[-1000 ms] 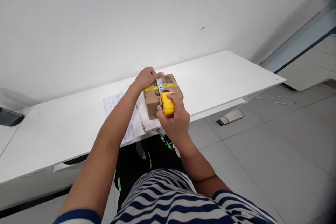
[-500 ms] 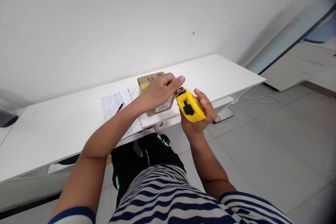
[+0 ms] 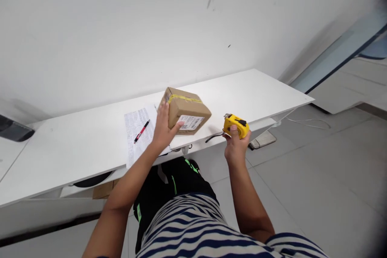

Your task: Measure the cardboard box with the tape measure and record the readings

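Observation:
My left hand (image 3: 165, 127) grips the left end of a brown cardboard box (image 3: 190, 107), thumb on the front and fingers along the side. Yellow tape runs across the box's top, and a white printed label (image 3: 191, 122) is on its front face. The box looks tilted over the table; whether its lower edge touches the top I cannot tell. To the right, my right hand (image 3: 236, 145) is closed around a yellow tape measure (image 3: 236, 125), held in front of the table edge. A dark wrist strap (image 3: 214, 137) hangs from the tape measure.
On the white table (image 3: 81, 139), left of the box, lie handwritten paper sheets (image 3: 133, 129) with a red and black pen (image 3: 141, 131) on top. A dark object (image 3: 15, 128) stands at the far left. A white wall (image 3: 136, 28) rises behind the table.
My left hand has left the tape measure's front end and taken hold of the box, which is now turned and tilted. My right hand has moved right with the tape measure, turning it.

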### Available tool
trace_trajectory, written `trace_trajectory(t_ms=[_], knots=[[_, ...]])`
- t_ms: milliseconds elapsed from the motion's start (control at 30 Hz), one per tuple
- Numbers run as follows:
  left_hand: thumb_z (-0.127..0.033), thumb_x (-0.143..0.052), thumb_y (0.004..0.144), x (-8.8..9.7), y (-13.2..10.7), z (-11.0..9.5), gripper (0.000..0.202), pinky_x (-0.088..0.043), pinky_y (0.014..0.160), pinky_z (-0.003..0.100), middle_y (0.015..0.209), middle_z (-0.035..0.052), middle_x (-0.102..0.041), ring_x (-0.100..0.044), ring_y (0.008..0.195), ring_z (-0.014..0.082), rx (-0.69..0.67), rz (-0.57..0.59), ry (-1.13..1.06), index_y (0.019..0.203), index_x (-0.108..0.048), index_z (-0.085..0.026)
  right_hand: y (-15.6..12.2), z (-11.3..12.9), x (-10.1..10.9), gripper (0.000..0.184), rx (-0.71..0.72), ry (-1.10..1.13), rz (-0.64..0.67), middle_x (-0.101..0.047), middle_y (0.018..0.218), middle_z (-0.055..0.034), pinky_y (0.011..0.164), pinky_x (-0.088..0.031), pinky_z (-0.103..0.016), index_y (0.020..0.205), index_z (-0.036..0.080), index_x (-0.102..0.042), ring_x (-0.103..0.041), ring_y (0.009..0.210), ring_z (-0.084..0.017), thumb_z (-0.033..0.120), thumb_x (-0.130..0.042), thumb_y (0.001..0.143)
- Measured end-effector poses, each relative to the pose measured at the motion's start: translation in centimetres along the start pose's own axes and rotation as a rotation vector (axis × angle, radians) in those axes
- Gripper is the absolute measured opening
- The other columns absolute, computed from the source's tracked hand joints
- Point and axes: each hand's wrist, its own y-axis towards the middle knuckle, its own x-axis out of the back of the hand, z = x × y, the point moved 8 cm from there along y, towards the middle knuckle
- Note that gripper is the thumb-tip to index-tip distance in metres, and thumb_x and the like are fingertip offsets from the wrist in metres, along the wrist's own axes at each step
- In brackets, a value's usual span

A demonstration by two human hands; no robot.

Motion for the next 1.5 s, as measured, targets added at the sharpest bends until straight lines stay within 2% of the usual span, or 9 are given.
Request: trace_trajectory(t_ms=[300,433,533,633,800,1033,1233,1367,1500], knots=[[-0.068,-0.058,0.090,-3.3,-3.7,2.9,0.108,-0.028,0.128,0.064,0.173,0.0284,-0.020,-0.025,0.161,0.0419,0.196,-0.001,-0.086,0.166,-0.001,-0.016,2.1,5.5,-5.1,0.052,0.284,-0.074,0.186,-0.060,0.100,-0.0013,0.054,-0.049,-0.023,0.115,0.029,-0.045,-0.064,0.075,-0.015,0.070,-0.062,0.087],[-0.073,-0.057,0.088,-0.6,-4.5,1.4,0.104,-0.021,0.129,0.067,0.173,0.0289,-0.020,-0.016,0.163,0.0435,0.171,-0.144,0.002,0.162,-0.015,-0.015,1.6,8.6,-8.2,0.058,0.442,-0.175,0.367,-0.060,0.104,-0.0034,0.070,-0.059,-0.034,0.118,0.029,-0.048,-0.068,0.086,-0.020,0.068,-0.072,0.082],[-0.078,-0.049,0.090,3.0,-4.2,-2.3,0.082,-0.034,0.125,0.058,0.159,0.0244,-0.045,-0.039,0.154,0.0365,0.120,-0.308,-0.100,0.148,-0.037,-0.022,-0.4,10.7,-10.6,0.063,0.616,-0.205,0.561,-0.062,0.101,-0.0039,0.073,-0.062,-0.040,0.114,0.030,-0.050,-0.070,0.086,-0.023,0.072,-0.076,0.075],[-0.080,-0.040,0.093,3.3,-2.6,-5.5,0.063,-0.057,0.097,0.043,0.115,0.0140,-0.071,-0.070,0.110,0.0248,0.169,-0.047,-0.454,0.119,-0.052,-0.024,-3.3,12.5,-12.7,0.067,0.848,-0.229,0.769,-0.068,0.094,-0.0036,0.073,-0.063,-0.045,0.107,0.031,-0.053,-0.074,0.084,-0.026,0.075,-0.082,0.066],[-0.080,-0.053,0.087,2.4,-1.0,-8.2,0.057,-0.053,0.069,0.031,0.083,0.0047,-0.066,-0.065,0.076,0.0164,0.191,0.291,-0.651,0.091,-0.056,-0.023,-5.0,14.1,-14.0,0.061,1.061,-0.302,0.851,-0.076,0.088,-0.0025,0.068,-0.061,-0.042,0.099,0.031,-0.061,-0.075,0.077,-0.024,0.072,-0.088,0.062],[-0.070,-0.065,0.086,2.6,1.0,-6.1,0.052,-0.036,0.052,0.027,0.060,-0.0023,-0.050,-0.043,0.053,0.0106,0.312,0.272,-0.522,0.070,-0.049,-0.023,-1.0,13.4,-13.3,0.061,0.988,-0.607,0.818,-0.077,0.085,-0.0046,0.067,-0.058,-0.039,0.095,0.027,-0.071,-0.071,0.073,-0.023,0.076,-0.085,0.062],[-0.054,-0.061,0.092,6.4,3.8,1.6,0.046,-0.041,0.060,0.027,0.052,-0.0040,-0.045,-0.042,0.051,0.0096,0.446,0.107,-0.496,0.063,-0.047,-0.022,9.6,12.1,-11.5,0.068,0.674,-0.730,0.730,-0.073,0.111,-0.0085,0.076,-0.057,-0.041,0.113,0.024,-0.067,-0.069,0.096,-0.027,0.067,-0.086,0.064],[-0.052,-0.059,0.092,5.1,3.9,6.2,0.043,-0.037,0.057,0.027,0.050,-0.0045,-0.042,-0.040,0.049,0.0103,0.628,0.234,-0.472,0.064,-0.047,-0.022,13.2,9.4,-12.2,0.067,0.385,-0.863,0.890,-0.071,0.110,-0.0077,0.072,-0.054,-0.038,0.121,0.025,-0.065,-0.066,0.089,-0.025,0.063,-0.084,0.069],[-0.066,-0.058,0.090,2.1,3.9,5.8,0.053,-0.037,0.059,0.030,0.055,0.0011,-0.052,-0.046,0.054,0.0134,0.646,0.420,-0.351,0.063,-0.050,-0.022,10.7,8.5,-14.4,0.066,0.314,-0.884,1.066,-0.070,0.117,-0.0083,0.078,-0.054,-0.038,0.127,0.028,-0.061,-0.066,0.096,-0.026,0.061,-0.081,0.074]])
